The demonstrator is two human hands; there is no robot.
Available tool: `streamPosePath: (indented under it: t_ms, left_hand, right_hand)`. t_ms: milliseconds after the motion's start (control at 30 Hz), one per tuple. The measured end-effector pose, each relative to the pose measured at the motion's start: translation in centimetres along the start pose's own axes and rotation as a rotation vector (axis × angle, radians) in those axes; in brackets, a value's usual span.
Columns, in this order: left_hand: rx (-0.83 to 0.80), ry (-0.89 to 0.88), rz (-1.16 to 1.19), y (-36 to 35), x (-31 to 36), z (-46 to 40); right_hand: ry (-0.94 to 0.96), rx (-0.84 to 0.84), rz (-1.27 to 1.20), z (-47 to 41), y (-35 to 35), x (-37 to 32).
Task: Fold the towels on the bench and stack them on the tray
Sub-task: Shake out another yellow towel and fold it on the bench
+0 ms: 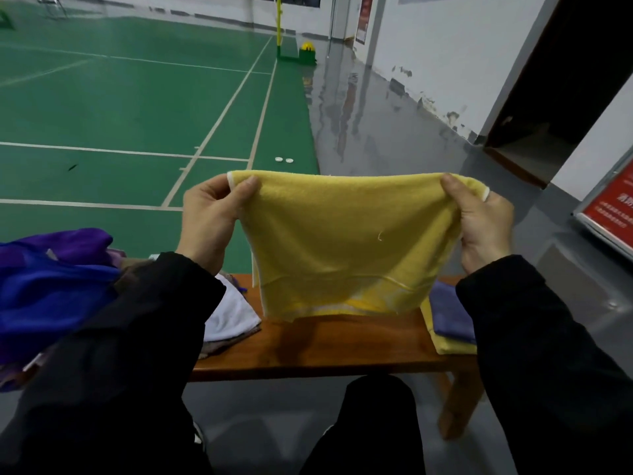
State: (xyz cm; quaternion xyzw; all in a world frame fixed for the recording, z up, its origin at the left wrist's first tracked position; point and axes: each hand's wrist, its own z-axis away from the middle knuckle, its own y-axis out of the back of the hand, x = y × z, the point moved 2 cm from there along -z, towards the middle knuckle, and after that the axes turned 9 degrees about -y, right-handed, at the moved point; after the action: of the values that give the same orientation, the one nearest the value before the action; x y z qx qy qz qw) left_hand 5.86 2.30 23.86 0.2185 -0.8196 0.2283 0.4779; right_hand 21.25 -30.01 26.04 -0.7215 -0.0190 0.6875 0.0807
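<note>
Left hand [210, 217] and right hand [481, 222]: both bare, no gloves, rings or watch visible. Both forearms are covered by long black sleeves [137, 337] of a matte, slightly creased fabric, cuffs ending at the wrists. Legs are clad in black trousers [376, 423]. A dark shoe with white stripes [198, 437] shows at the lower edge.

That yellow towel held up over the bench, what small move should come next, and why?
Probably lower the yellow towel onto the bare stretch of bench and fold it again. The left hand and right hand pinch its top corners, so it hangs in the air, apparently folded once. The folded purple towel on the right looks smaller, so another fold seems needed before stacking.
</note>
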Motion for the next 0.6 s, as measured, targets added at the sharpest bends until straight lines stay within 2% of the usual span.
streamPosePath:
  t_ms: [133,267,433,600]
  left_hand:
    - [0.084,-0.076,-0.061,0.3,-0.2,-0.3]
    - [0.149,-0.07,-0.192,1.1,-0.8,-1.0]
    - [0.174,-0.035,-0.254,1.4,-1.3,-1.2]
    - [0.078,0.073,-0.248,0.5,-2.6,-3.8]
  right_hand:
    - [0.052,0.004,-0.017,0.2,-0.1,0.0]
    - [-0.006,-0.134,-0.162,0.9,-0.3,-0.2]
    - [0.003,-0.228,-0.158,0.9,-0.4,0.4]
    - [-0.063,-0.253,-0.067,-1.8,-1.7,1.6]
